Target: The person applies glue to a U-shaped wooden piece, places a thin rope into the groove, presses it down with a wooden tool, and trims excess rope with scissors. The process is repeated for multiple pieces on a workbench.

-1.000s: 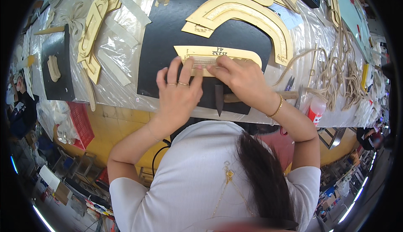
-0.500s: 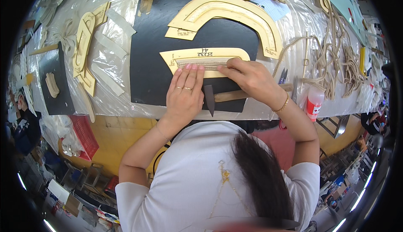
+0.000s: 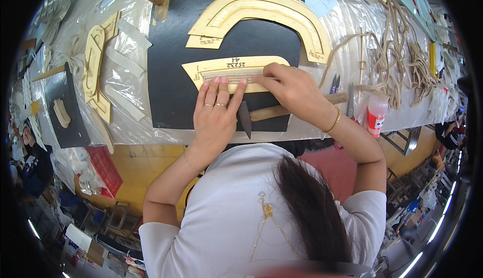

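L hand (image 3: 217,111) flat, fingers together, pressing tan pattern (image 3: 231,70); R hand (image 3: 292,89) pinching its edge on black sheet (image 3: 171,92)

red-capped white bottle (image 3: 376,115), table's right edge

hammer (image 3: 282,111) beside hands, bare mat (image 3: 171,77) leftward

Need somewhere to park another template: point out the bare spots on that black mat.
Bare black mat lies left of the flat template, and inside the arched template. Crowded: hammer by both hands, cords at right.
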Demonstrator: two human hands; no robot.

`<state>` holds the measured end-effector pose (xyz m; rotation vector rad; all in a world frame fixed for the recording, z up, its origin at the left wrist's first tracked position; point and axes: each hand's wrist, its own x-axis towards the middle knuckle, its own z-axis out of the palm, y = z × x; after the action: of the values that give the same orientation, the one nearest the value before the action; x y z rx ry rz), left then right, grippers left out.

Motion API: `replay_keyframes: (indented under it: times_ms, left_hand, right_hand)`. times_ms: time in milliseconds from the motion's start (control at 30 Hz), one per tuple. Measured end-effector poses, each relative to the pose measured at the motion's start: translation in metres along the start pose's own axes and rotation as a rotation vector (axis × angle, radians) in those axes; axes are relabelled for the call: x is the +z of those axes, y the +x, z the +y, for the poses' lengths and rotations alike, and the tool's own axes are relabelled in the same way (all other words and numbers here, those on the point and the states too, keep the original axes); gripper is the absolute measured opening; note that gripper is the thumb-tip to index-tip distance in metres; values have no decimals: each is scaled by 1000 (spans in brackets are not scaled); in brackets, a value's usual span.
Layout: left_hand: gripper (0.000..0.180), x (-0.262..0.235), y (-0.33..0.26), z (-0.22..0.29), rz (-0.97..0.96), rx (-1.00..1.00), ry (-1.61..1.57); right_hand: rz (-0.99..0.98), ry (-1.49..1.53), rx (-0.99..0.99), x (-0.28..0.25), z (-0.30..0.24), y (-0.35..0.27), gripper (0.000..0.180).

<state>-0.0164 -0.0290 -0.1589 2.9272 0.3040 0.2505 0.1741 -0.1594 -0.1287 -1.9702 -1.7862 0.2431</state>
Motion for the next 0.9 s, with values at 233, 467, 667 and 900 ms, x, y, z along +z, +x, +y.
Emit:
replay_keyframes:
  times_ms: [233,467,667,900]
  left_hand:
    - [59,0,0,1,2,-1,2]
    - [60,1,-2,1,10,-11,7]
    - [64,1,-3,-4,-1,-19,-67]
    - [63,-3,-5,-9,-20,21,-53]
  right_hand:
    - [0,183,197,8,-6,-4,18]
    - [61,80,64,13,0,-9,20]
    - [78,94,73,15,3,-9,20]
    - [89,107,50,16,4,-10,20]
